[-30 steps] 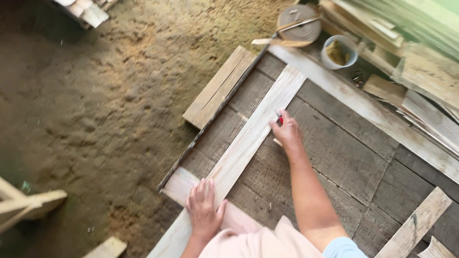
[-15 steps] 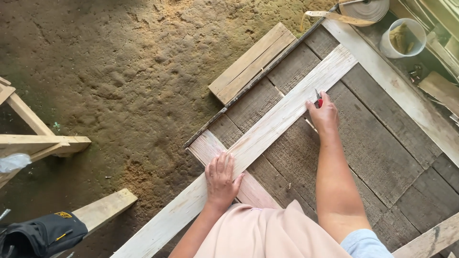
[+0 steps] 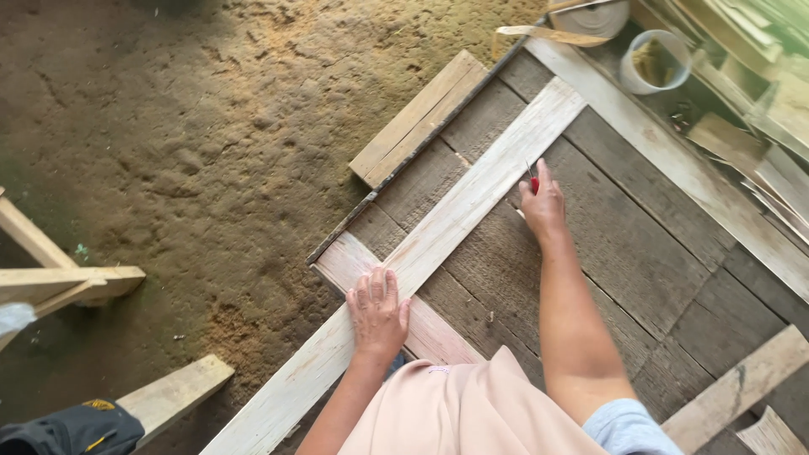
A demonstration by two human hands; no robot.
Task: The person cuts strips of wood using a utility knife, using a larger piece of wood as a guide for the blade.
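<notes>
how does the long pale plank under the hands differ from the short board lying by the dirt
The long plank is pale, narrow and runs diagonally across the grey platform; the short board is browner, wider and much shorter, lying at the platform's edge. The left hand presses flat on the plank and the right hand, holding a red pencil, is at its edge; nothing touches the board. Both are flat bare wood.

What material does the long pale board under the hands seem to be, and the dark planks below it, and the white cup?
The long pale board looks like raw, unfinished wood: light, with fine straight grain. The dark planks look like weathered grey wood, rough, with gaps between them. The white cup seems to be plastic, smooth and thin-rimmed, though that is uncertain. The left hand presses flat on the board.
</notes>
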